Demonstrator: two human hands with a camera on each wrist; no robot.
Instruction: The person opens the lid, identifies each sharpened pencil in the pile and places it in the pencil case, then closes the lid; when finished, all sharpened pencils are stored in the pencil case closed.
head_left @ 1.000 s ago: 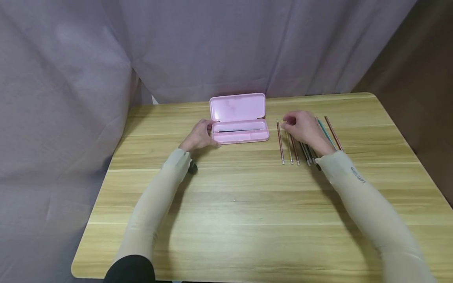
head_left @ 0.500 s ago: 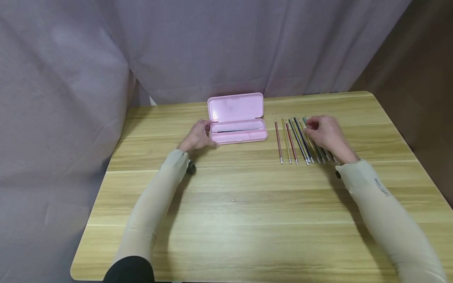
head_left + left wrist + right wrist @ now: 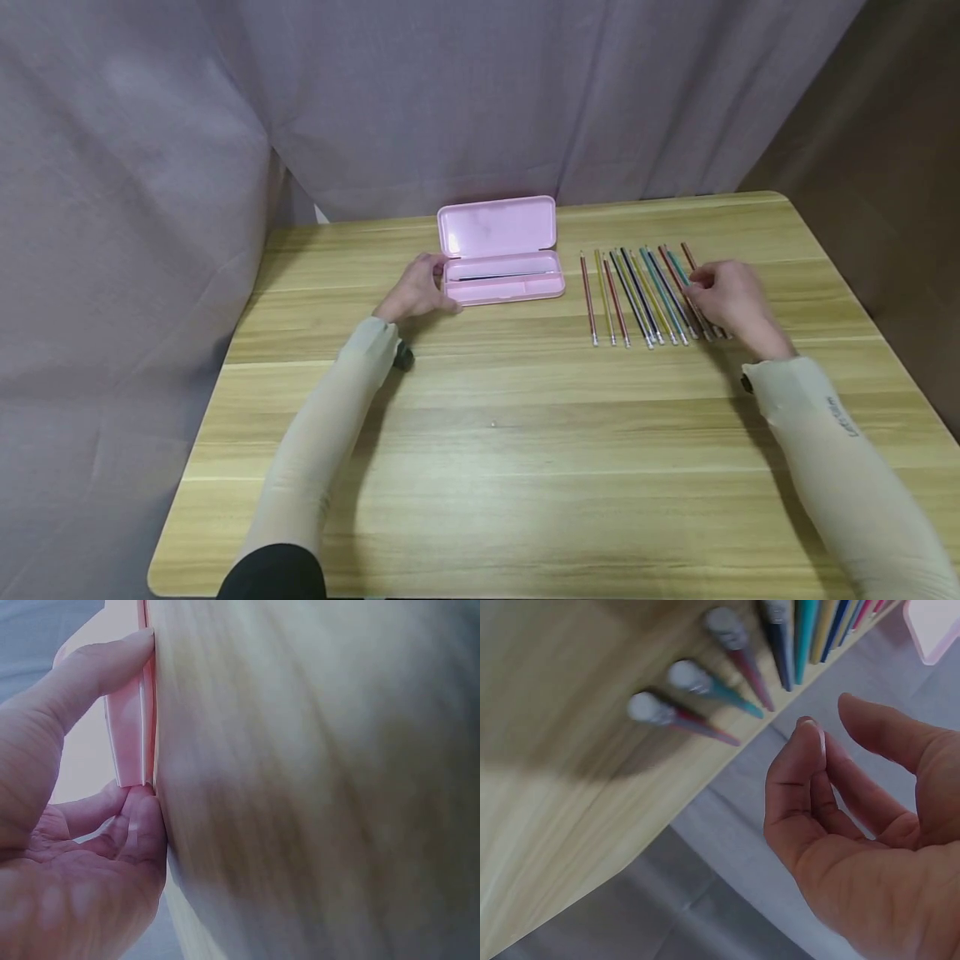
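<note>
1. Nearest the camera, two arms in beige sleeves stretch across a wooden worktop (image 3: 495, 417); small lettering runs along the right sleeve (image 3: 838, 415) but is too small to read.
2. A small dark object (image 3: 403, 357) sits under the left wrist, too hidden to identify.
3. The right hand (image 3: 731, 302) rests over the right end of a row of pens (image 3: 645, 296), fingers loosely curled. In the right wrist view its fingers (image 3: 810, 772) hold nothing, hanging just beside the pen tips.
4. The hand covers the lower parts of the rightmost pens, so their exact number cannot be told.
5. Against the view one second ago, the right hand has travelled from the left of the row to its right end, and pens it covered then now lie exposed, spread side by side.
6. The left hand (image 3: 420, 289) has not moved: thumb and fingers pinch the left end of the open pink pencil case (image 3: 501, 279), which stands left of the pens on the worktop.
7. One dark pen (image 3: 495, 277) lies inside the case tray.
8. Farthest back, a mauve curtain (image 3: 420, 100) closes off the scene.
</note>
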